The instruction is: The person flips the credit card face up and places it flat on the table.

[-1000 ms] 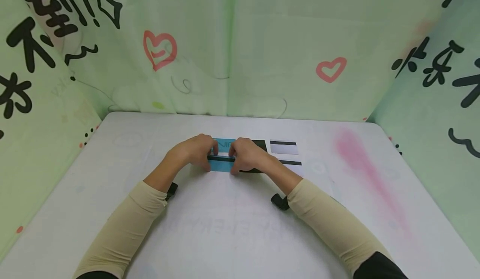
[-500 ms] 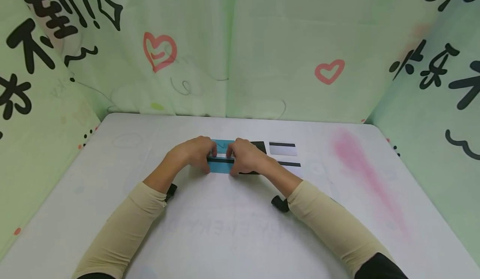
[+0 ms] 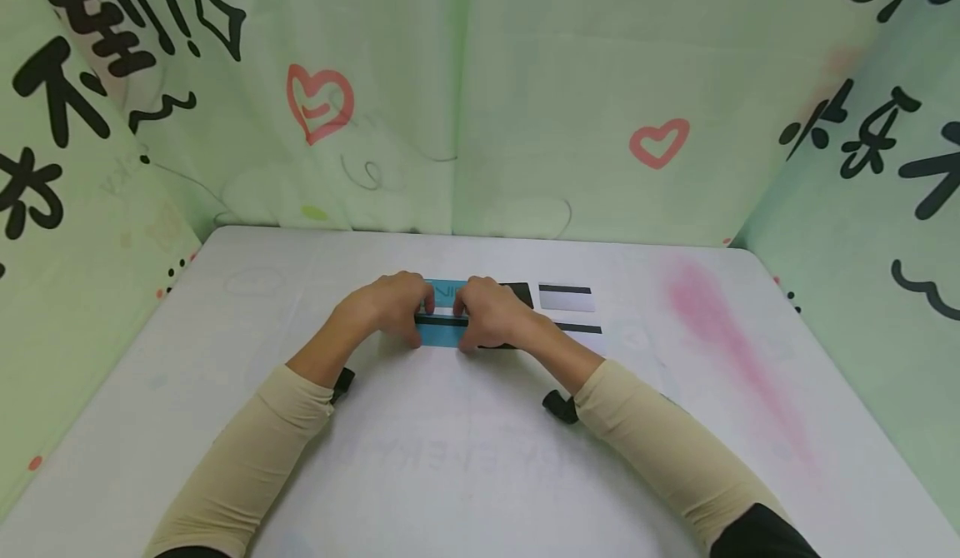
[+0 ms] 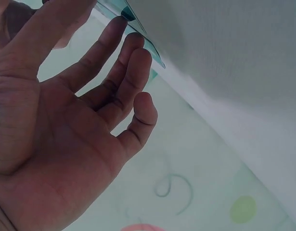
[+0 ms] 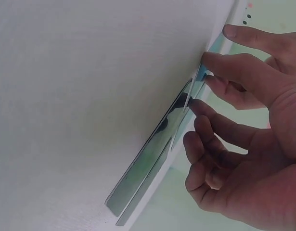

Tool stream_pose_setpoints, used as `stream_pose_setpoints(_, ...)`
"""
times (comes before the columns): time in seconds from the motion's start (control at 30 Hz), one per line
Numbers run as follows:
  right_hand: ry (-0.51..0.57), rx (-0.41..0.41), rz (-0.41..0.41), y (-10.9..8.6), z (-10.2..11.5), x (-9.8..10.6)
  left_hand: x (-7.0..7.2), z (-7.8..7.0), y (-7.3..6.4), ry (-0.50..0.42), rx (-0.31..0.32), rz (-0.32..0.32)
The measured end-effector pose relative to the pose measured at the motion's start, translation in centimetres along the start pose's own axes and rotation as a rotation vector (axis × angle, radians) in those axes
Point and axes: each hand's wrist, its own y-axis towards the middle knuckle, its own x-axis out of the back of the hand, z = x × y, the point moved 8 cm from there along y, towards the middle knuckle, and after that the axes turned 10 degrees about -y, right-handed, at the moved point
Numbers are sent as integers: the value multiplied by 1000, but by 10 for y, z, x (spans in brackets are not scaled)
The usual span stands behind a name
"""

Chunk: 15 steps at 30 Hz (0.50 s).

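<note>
Two rows of flat cards lie on the white table, with a striped blue card [image 3: 441, 336] at the front left and a lettered blue card [image 3: 448, 292] behind it. At the front card's left end, my left hand [image 3: 392, 306] pinches it, thumb at the near edge and fingers at the far edge. My right hand [image 3: 491, 312] does the same at its right end, covering part of a front black card [image 3: 498, 346]. In the right wrist view, thumb and forefinger stand at opposite edges of the blue card [image 5: 202, 72]; the other fingers curl loosely.
To the right lie a back black card [image 3: 521, 293], a white card with a dark stripe [image 3: 566, 299] and another striped white card [image 3: 590, 338], partly behind the right forearm. Green printed curtains [image 3: 555, 125] enclose the table [image 3: 450, 475] at the back and sides.
The camera view shifted very slightly between the first frame and the later ones. Both hands stay at the front blue card, and the cards keep their places.
</note>
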Motion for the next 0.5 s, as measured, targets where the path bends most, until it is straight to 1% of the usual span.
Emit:
stream_pose_setpoints(0.23,1,-29,5,-1,-1,-1,0,0,-1,21,17,-3)
stream_pose_setpoints(0.5,-5,-54,23,-5,-5,-3,-1,0,-1,25,19,21)
